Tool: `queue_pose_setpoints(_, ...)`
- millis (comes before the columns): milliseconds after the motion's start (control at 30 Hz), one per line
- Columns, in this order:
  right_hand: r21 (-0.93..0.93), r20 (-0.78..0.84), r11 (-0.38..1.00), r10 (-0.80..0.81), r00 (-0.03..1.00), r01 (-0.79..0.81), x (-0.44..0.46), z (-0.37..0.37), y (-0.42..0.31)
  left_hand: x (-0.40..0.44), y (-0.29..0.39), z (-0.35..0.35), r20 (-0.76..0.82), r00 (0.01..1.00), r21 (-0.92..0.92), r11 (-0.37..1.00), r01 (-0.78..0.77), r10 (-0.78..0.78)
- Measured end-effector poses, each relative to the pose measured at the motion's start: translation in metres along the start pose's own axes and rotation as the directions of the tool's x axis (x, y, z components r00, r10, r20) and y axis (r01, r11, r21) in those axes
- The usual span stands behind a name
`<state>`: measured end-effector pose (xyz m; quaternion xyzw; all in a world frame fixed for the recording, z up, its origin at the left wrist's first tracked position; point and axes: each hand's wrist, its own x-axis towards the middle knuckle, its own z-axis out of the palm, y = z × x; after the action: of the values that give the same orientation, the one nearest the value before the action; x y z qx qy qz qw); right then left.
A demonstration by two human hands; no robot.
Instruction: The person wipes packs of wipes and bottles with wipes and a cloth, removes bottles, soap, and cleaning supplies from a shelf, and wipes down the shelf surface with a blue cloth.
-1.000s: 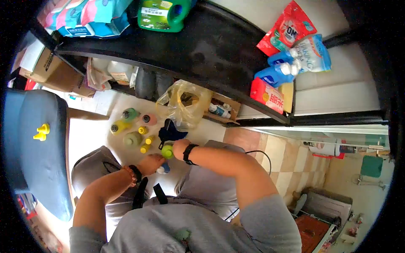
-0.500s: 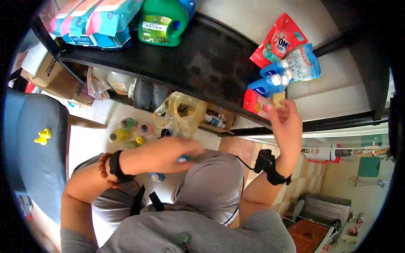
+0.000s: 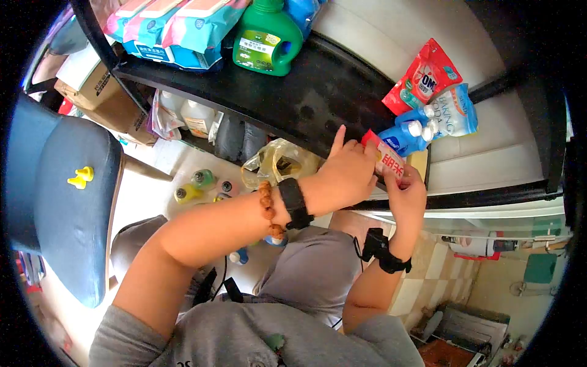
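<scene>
A small red-and-white packet (image 3: 389, 158) with large red characters stands at the front right of the black shelf. My left hand (image 3: 347, 173) grips its left side, one finger sticking up apart from the others. At the packet's lower right corner, my right hand (image 3: 406, 191) pinches it with thumb and fingers. Directly behind are blue bottles with white caps (image 3: 403, 136). A pale yellow block (image 3: 419, 162) shows partly beside the packet. Farther back lean a red OMO bag (image 3: 423, 78) and a baking soda bag (image 3: 455, 113).
On the black shelf (image 3: 312, 101), a green detergent jug (image 3: 260, 46) and wipes packs (image 3: 177, 30) stand at the left. Below are a yellowish plastic bag (image 3: 278, 162) and several bottles (image 3: 203, 178) on the floor. A blue chair (image 3: 76, 202) holds yellow nozzles (image 3: 81, 177).
My left hand has moved up and right from over my lap to the packet. My right hand has shifted slightly down and still holds it. The camera view has shifted.
</scene>
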<state>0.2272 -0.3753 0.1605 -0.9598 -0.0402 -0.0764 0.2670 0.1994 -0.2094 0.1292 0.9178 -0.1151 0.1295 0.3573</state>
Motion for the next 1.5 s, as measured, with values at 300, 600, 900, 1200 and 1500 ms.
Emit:
queue_pose_setpoints(300, 0.195, -0.075, 0.942, -0.262, 0.962, 0.272, -0.026, 0.018, -0.031, -0.032, -0.017, -0.061, -0.325, 0.934, 0.070, 0.989, -0.134, 0.149)
queue_pose_setpoints(600, 0.884, 0.468, 0.180, -0.304, 0.830, -0.432, -0.040, 0.026, -0.058, -0.089, -0.054, -0.106, -0.456, 0.853, 0.114, 0.967, -0.227, 0.254)
queue_pose_setpoints(900, 0.520, 0.791, 0.751, -0.244, 0.562, -0.407, -0.043, 0.064, -0.029, -0.178, -0.124, -0.065, 0.105, 0.991, -0.442, 0.889, 0.123, -0.085)
queue_pose_setpoints(1200, -0.027, 0.957, 0.740, 0.214, 0.198, -0.672, -0.063, 0.192, 0.097, -0.225, -0.182, 0.010, 0.268, 0.913, -0.292, 0.878, 0.380, -0.306)
queue_pose_setpoints(1500, 0.126, 0.866, 0.939, 0.054, 0.497, -0.321, -0.091, 0.331, 0.147, -0.240, -0.164, 0.024, 0.310, 0.927, -0.206, 0.937, 0.282, -0.210)
